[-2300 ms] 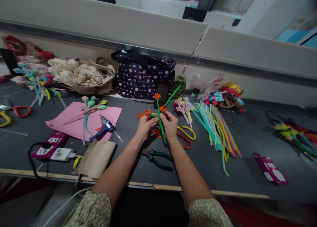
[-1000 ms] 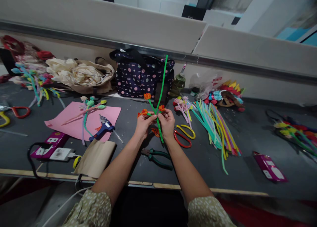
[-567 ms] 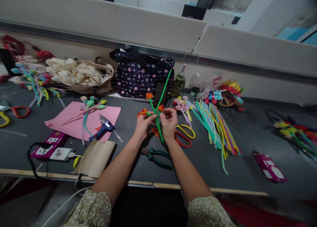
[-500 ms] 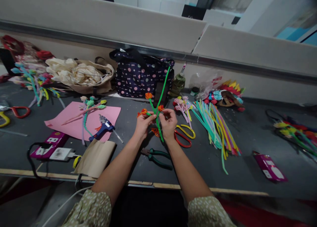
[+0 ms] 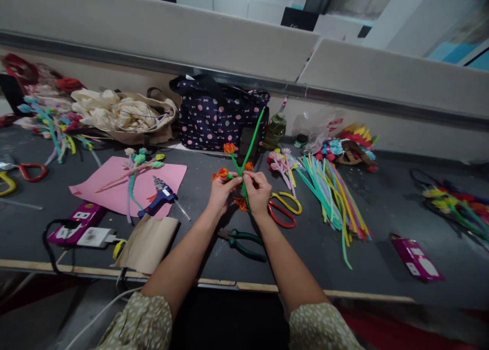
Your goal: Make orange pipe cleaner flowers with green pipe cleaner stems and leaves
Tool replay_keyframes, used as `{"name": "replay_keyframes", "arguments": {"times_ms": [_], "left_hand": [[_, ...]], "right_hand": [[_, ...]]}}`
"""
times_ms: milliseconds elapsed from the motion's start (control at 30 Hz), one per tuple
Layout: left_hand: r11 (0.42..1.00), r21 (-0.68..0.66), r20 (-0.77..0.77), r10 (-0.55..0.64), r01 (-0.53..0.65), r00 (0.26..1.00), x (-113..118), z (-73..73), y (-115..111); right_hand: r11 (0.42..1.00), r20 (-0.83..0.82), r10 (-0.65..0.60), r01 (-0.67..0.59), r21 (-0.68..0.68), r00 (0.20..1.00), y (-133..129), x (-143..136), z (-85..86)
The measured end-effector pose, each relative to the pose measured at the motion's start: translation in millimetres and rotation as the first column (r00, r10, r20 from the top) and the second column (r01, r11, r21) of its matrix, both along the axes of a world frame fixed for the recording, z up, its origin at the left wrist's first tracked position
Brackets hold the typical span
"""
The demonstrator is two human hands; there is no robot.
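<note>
My left hand pinches the green stems of a pipe-cleaner flower bunch with orange blooms. Pressed close beside it, my right hand is closed on a green pipe cleaner where it meets those stems. The long free end of that pipe cleaner slants up and right in front of the dark bag. Orange pieces show below, between my hands. Green-handled pliers lie on the table under my wrists. Scissors with red and yellow handles rest just right of my right hand.
Loose coloured pipe cleaners lie to the right. On the left are pink paper, a blue glue gun, a brown paper piece and a power strip. A polka-dot bag and a bottle stand behind.
My right hand has shifted slightly left, closer to my left fingers. The green pipe cleaner's top end has dropped a little, and its lower end is now mostly hidden by my right hand.
</note>
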State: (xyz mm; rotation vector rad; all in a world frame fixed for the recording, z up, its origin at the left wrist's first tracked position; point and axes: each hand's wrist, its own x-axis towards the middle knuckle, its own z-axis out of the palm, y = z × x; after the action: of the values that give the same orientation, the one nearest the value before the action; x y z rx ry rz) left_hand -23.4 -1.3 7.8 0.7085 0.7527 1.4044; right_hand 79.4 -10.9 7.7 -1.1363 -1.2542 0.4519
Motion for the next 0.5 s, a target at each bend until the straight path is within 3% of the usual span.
{"name": "replay_keyframes", "arguments": {"times_ms": [267,500], "left_hand": [[0.995,0.003,-0.042,-0.104,0.105,0.994,0.1,1.5,-2.1],[0.996,0.012,-0.069,-0.089,0.090,0.994,0.6,-2.1,-0.7]], "right_hand": [[0.999,-0.110,0.038,-0.039,-0.009,0.993,0.7,1.5,6.2],[0.996,-0.169,0.069,-0.077,-0.042,0.983,1.2,1.2,3.7]]}}
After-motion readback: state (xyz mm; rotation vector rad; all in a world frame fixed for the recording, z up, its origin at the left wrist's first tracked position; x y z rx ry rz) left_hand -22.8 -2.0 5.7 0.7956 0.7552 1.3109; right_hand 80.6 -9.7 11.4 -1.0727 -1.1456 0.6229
